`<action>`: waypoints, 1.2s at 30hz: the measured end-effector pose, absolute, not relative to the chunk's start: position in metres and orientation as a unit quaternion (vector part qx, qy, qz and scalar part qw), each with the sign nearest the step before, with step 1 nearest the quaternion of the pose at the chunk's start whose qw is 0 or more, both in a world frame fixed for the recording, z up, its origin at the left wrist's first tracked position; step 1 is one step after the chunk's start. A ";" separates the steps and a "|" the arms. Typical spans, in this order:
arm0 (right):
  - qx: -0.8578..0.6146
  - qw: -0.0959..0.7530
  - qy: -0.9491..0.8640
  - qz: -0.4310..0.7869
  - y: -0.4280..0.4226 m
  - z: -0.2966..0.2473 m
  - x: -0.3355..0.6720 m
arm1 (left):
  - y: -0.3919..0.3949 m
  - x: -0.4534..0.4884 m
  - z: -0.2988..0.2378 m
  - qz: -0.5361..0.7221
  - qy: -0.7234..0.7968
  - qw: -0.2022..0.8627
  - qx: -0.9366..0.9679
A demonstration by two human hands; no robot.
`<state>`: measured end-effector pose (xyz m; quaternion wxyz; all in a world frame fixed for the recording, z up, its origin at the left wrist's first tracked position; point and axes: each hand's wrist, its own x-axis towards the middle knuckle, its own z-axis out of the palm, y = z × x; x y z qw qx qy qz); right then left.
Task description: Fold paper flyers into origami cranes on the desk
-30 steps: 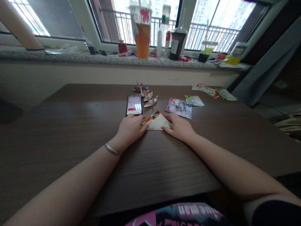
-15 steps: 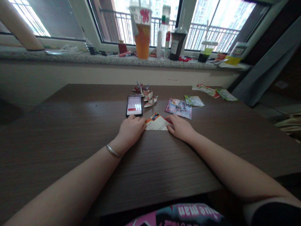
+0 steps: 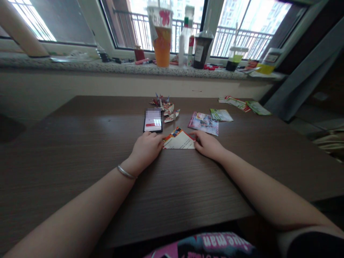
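Observation:
A printed sheet of paper folded into a triangle [image 3: 179, 141] lies on the table, its long edge toward me and its point away. Its face is mostly white with small print, with a colourful strip on the upper left. My left hand [image 3: 147, 146] is closed at the paper's left corner, pinching it. The right corner is pinched by my right hand [image 3: 206, 144], thumb below and fingers above. Just beyond my left hand lies a phone [image 3: 153, 122] with a lit screen. Folded paper figures [image 3: 170, 111] sit behind the triangle.
Right of the figures lie a purple printed sheet [image 3: 203, 123] and a stack of green-white papers [image 3: 221, 115]. More printed strips [image 3: 236, 103] lie at the table's far right. On the windowsill [image 3: 107, 68] stand a large orange drink cup [image 3: 162, 46], bottles and a dark cup [image 3: 201, 50].
My left hand has slid slightly left and my right hand slightly right, toward the triangle's corners. More of the folded paper shows between them.

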<state>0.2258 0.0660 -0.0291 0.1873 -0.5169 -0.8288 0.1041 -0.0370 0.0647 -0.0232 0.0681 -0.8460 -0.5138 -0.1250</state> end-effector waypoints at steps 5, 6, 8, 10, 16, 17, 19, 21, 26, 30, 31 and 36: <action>-0.515 0.228 -0.806 0.182 0.069 -0.030 0.231 | 0.072 -0.043 -0.026 -0.147 -0.509 0.005 -0.848; -0.512 0.233 -0.804 0.191 0.069 -0.030 0.231 | 0.074 -0.044 -0.026 -0.152 -0.507 -0.006 -0.848; -0.502 0.238 -0.804 0.211 0.068 -0.030 0.231 | 0.076 -0.046 -0.027 -0.167 -0.506 -0.025 -0.846; -0.495 0.246 -0.800 0.232 0.068 -0.030 0.231 | 0.078 -0.047 -0.027 -0.184 -0.500 -0.046 -0.845; -0.494 0.273 -0.784 0.257 0.068 -0.031 0.231 | 0.079 -0.048 -0.027 -0.243 -0.485 -0.116 -0.832; -0.493 0.277 -0.784 0.256 0.068 -0.031 0.231 | 0.079 -0.048 -0.027 -0.250 -0.486 -0.128 -0.828; -0.490 0.289 -0.783 0.251 0.067 -0.032 0.231 | 0.080 -0.048 -0.028 -0.260 -0.487 -0.147 -0.821; -0.486 0.309 -0.781 0.242 0.066 -0.032 0.230 | 0.080 -0.047 -0.029 -0.269 -0.491 -0.158 -0.813; -0.473 0.343 -0.784 0.212 0.065 -0.034 0.230 | 0.079 -0.045 -0.027 -0.291 -0.494 -0.206 -0.793; -0.451 0.366 -0.793 0.185 0.066 -0.036 0.231 | 0.078 -0.044 -0.026 -0.318 -0.495 -0.233 -0.774; -0.445 0.369 -0.797 0.176 0.066 -0.036 0.232 | 0.077 -0.043 -0.025 -0.327 -0.491 -0.235 -0.773; -0.411 0.352 -0.832 0.122 0.064 -0.030 0.234 | 0.073 -0.042 -0.023 -0.348 -0.437 -0.206 -0.803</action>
